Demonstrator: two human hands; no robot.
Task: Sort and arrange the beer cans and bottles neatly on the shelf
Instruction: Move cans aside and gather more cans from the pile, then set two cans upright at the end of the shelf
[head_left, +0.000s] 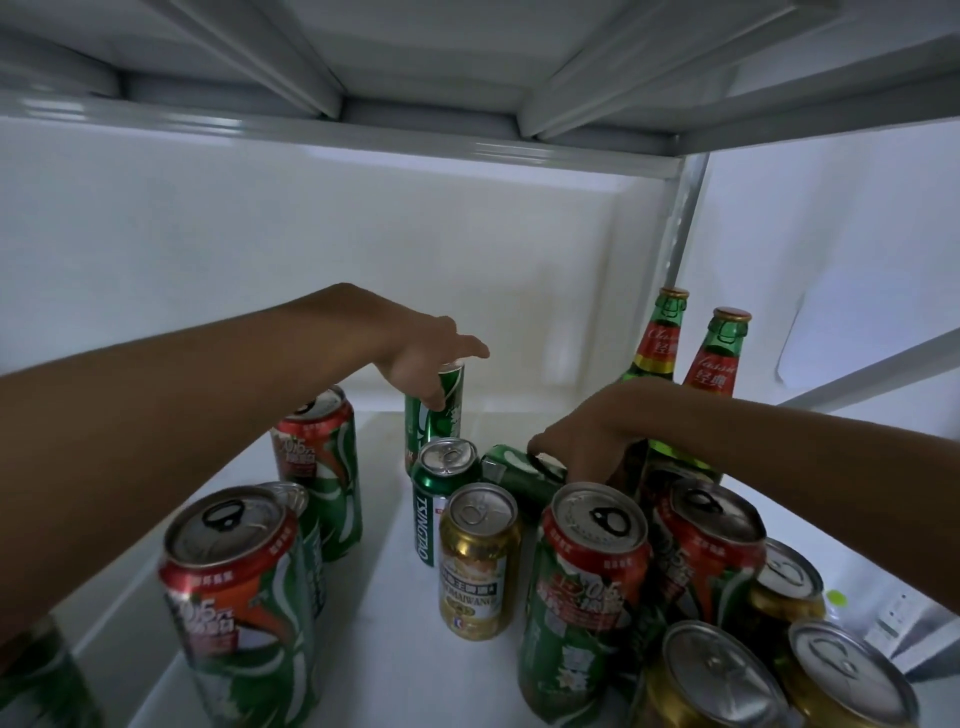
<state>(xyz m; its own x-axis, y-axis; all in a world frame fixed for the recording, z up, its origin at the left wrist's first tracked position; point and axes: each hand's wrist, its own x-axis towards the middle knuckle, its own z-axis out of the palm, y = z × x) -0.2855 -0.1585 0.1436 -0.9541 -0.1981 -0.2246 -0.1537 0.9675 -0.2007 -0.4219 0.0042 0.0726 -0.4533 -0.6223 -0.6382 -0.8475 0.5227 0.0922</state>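
Sorting is under way on the white shelf. The left hand closes its grip on the top of an upright slim green can at the far middle. The right hand curls its grip around a tipped green can beside two green glass bottles at far right. Next, the tipped can probably needs standing upright among the near cans without knocking them.

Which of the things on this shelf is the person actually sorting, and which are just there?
Part of the job:
- green can at the back, gripped by the left hand
- tipped green can, held by the right hand
- Tsingtao can, gold can, two green bottles

Just there:
- white shelf
- upper shelf
- white back wall
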